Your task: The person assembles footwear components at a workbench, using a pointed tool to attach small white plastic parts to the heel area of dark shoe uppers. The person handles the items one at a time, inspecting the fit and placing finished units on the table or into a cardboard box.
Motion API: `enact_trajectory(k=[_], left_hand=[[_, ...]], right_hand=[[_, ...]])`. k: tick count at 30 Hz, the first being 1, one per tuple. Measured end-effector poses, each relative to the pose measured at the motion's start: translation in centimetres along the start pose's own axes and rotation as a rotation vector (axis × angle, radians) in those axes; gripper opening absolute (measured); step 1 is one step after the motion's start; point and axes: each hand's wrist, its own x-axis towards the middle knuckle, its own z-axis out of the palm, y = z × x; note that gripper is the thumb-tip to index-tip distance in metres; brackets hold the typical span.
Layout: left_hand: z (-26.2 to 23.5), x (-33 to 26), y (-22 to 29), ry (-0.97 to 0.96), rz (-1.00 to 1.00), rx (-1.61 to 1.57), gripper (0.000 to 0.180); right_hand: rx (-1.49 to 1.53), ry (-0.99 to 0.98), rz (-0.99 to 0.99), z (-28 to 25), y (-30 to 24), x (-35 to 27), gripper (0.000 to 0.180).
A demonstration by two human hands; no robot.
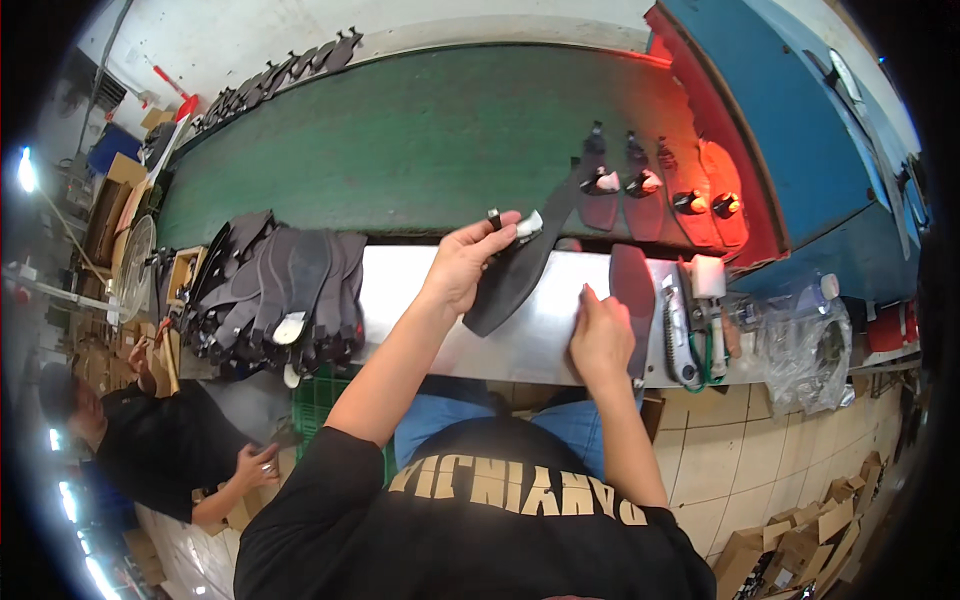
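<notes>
A plain off-white wall (480, 24) runs across 12 o'clock, behind a long, flat, dark-green work surface (380, 140). At 2 o'clock stands a large blue-painted housing (830, 150) with a red inner side (715, 90); red-orange light glows there, tinting the near end of the green surface. A shiny silver metal worktop (392, 285) crosses the centre. Beige square floor tiles (735, 450) lie at 4 o'clock, with open brown cardboard boxes (795, 548) farther out. Bright white strip lights (68, 502) shine at 8 o'clock; a round-caged fan (136, 262) stands at 9.
</notes>
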Motion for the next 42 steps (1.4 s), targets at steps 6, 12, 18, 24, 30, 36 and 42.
enact_trajectory(k=[6, 12, 18, 24, 30, 36, 42], left_hand=[[-3.5, -6.1, -2.4, -0.1, -0.214, -0.359, 0.04], [-3.1, -8.1, -3.3, -0.145, -0.152, -0.291, 0.044], [-1.1, -9.8, -4.3, -0.16, -0.165, -0.228, 0.034], [-1.9, -10.2, -6.4, -0.108, -0.084, -0.095, 0.025], [-1.1, -11.1, -5.2, -0.219, -0.01, -0.187, 0.024], [-1.4, -11.0, -5.7, -0.243, 0.081, -0.267, 0.023], [-2.6, -10.9, -4.7, -0.236, 0.13, -0.203, 0.025]], right_hand=[[0.012, 0.076, -0.038, -0.3, 0.2, 0.0, 0.029], [1.065, -0.18, 0.211, -1.8, -2.0, -0.6, 0.019], [1.687, -0.456, 0.329, -1.0, -4.0, -2.3, 0.022], [1.784, -0.305, 0.321, -4.1, -6.3, -2.9, 0.013], [1.856, -0.247, 0.181, -6.1, -6.1, -2.8, 0.022], [2.168, -0.248, 0.36, -6.2, -5.3, -2.9, 0.039], [1.798, -0.324, 0.16, -6.7, -3.3, -3.6, 0.03]])
